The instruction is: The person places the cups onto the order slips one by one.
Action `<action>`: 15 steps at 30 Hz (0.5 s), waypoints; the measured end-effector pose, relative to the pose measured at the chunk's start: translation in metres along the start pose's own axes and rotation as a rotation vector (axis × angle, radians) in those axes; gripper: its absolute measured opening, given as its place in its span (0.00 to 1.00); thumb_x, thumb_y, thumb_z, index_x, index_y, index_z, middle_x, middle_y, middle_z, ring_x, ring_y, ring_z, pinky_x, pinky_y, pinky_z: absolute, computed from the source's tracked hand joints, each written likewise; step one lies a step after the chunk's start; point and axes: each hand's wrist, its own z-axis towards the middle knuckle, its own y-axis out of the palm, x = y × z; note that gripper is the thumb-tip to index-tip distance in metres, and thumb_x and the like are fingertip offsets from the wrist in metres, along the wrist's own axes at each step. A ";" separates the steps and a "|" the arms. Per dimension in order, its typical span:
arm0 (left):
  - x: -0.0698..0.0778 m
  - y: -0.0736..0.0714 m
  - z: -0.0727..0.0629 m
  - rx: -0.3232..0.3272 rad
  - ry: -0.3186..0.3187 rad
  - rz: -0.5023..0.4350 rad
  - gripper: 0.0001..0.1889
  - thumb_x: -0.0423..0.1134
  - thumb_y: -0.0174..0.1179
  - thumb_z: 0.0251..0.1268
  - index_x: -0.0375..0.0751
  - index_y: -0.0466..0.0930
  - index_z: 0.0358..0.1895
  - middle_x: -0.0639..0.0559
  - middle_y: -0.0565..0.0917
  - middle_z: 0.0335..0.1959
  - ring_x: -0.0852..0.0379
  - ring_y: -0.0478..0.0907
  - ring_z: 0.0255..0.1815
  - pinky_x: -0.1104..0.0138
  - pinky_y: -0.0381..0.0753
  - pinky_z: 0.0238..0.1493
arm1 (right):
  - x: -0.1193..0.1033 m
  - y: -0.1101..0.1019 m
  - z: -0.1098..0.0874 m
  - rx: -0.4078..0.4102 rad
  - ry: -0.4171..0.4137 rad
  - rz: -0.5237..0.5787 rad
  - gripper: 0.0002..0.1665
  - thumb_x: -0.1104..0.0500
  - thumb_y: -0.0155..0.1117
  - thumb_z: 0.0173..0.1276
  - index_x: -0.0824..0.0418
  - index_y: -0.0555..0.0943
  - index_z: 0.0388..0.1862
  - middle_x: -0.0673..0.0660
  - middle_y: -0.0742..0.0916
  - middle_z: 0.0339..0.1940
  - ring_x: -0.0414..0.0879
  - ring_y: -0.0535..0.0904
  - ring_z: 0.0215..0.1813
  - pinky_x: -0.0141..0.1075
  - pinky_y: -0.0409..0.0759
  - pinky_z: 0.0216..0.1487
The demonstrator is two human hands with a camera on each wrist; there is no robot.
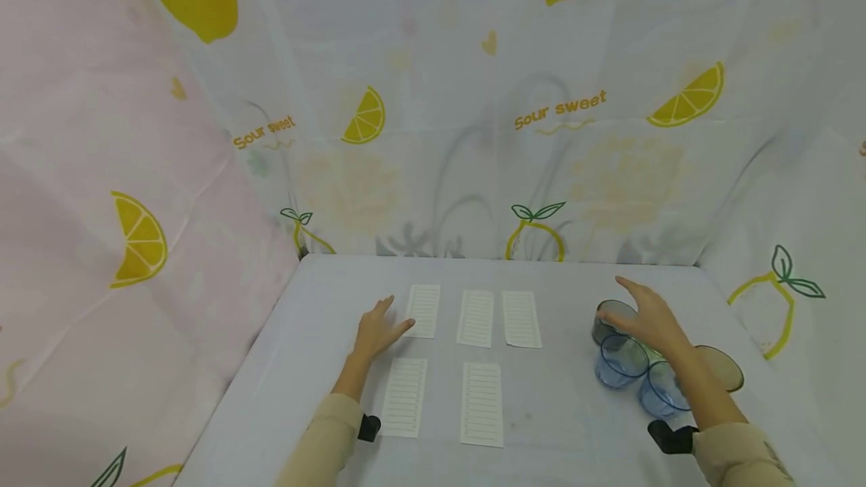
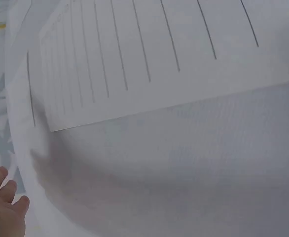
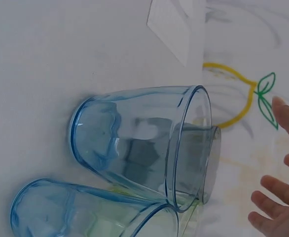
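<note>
My left hand (image 1: 377, 331) is over the left part of the table, thumb and fingers spread and holding nothing. It is nearest to a lined white paper slip (image 1: 425, 308) in the back row; in the left wrist view its fingers (image 2: 6, 192) show at the lower left corner. My right hand (image 1: 652, 322) hovers over a group of drinking glasses, its thumb overlapping the dark grey glass (image 1: 599, 335) in the head view. In front of that stand a blue glass (image 1: 616, 373) and a second blue glass (image 1: 658, 397). A green glass (image 3: 102, 219) is mostly hidden; an amber glass (image 1: 727, 370) is partly behind my forearm.
Two more lined slips lie in the back row, a middle slip (image 1: 476, 318) and a right slip (image 1: 521, 318). Nearer are a left slip (image 1: 404, 397) and a right slip (image 1: 482, 404). A lemon-print curtain (image 1: 440, 134) surrounds the white table (image 1: 561, 397).
</note>
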 end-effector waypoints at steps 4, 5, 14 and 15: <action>-0.006 0.007 -0.002 -0.032 -0.070 0.047 0.36 0.48 0.68 0.53 0.25 0.69 0.60 0.21 0.68 0.59 0.23 0.64 0.60 0.38 0.66 0.58 | 0.006 0.003 0.003 -0.005 -0.012 -0.002 0.49 0.48 0.69 0.56 0.78 0.61 0.65 0.80 0.67 0.63 0.75 0.60 0.63 0.66 0.61 0.60; -0.007 0.008 -0.002 -0.032 -0.075 0.060 0.36 0.48 0.68 0.52 0.25 0.69 0.60 0.21 0.68 0.59 0.22 0.64 0.60 0.37 0.65 0.58 | 0.007 0.004 0.004 -0.013 -0.012 -0.005 0.50 0.48 0.70 0.56 0.78 0.61 0.66 0.80 0.67 0.63 0.76 0.59 0.63 0.67 0.60 0.60; -0.011 0.018 -0.004 -0.053 -0.115 0.113 0.36 0.49 0.66 0.54 0.23 0.69 0.59 0.26 0.67 0.62 0.28 0.57 0.67 0.40 0.51 0.68 | 0.019 0.012 0.009 -0.104 0.017 -0.028 0.54 0.46 0.70 0.55 0.79 0.58 0.66 0.85 0.62 0.62 0.79 0.56 0.63 0.69 0.61 0.58; -0.011 0.019 -0.004 -0.054 -0.105 0.123 0.36 0.49 0.66 0.54 0.22 0.69 0.59 0.25 0.67 0.62 0.28 0.57 0.67 0.40 0.51 0.68 | 0.020 0.012 0.010 -0.110 0.017 -0.033 0.54 0.45 0.70 0.55 0.79 0.58 0.66 0.85 0.63 0.62 0.78 0.57 0.63 0.69 0.61 0.58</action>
